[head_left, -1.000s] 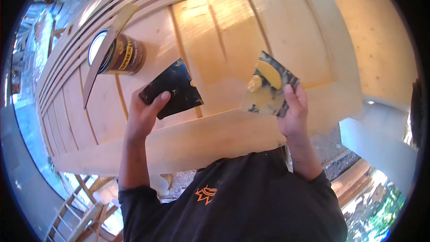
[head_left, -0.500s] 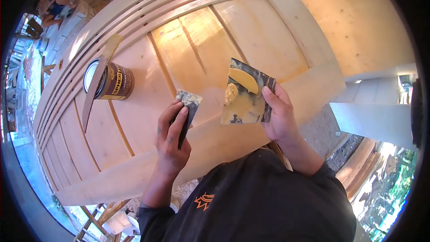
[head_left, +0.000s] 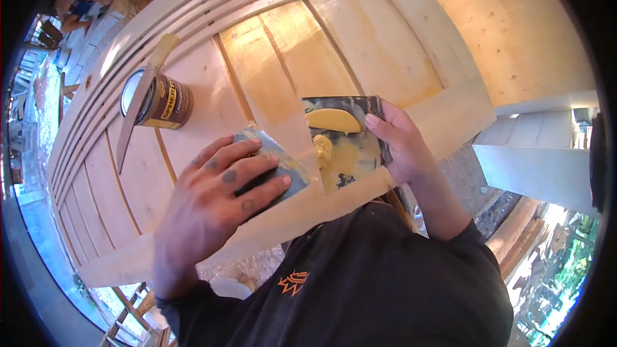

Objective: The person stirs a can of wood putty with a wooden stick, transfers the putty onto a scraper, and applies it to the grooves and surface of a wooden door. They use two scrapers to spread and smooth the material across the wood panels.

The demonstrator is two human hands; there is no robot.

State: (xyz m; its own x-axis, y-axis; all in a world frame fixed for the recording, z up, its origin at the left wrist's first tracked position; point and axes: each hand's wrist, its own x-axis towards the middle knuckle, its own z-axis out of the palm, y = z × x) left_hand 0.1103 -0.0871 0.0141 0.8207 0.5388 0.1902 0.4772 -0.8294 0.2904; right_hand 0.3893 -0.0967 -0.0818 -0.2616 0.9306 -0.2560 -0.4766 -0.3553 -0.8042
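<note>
My left hand [head_left: 222, 193] grips a thin dark spreader [head_left: 295, 170], fingers laid over its face, its edge smeared with pale putty. In my right hand [head_left: 400, 141] is a dark flat putty board [head_left: 363, 154], thumb on top near its right edge. A thick yellow strip of putty [head_left: 334, 119] and a smaller lump lie on that board. The spreader's right corner comes close to the board's lower left edge. Both tools are held over a pale wooden door [head_left: 199, 67] with grooved panels, some stained yellow.
A labelled can [head_left: 172, 104] stands on the door to the left, with a long wooden strip [head_left: 132, 125] across its top. At the right are a large wooden panel [head_left: 514, 26] and a white box-like piece [head_left: 533, 160]. A person [head_left: 83, 0] sits far back left.
My left hand has turned, bringing the spreader flatter, lower and nearer the putty board. The board has tilted and shifted slightly left and down in my right hand.
</note>
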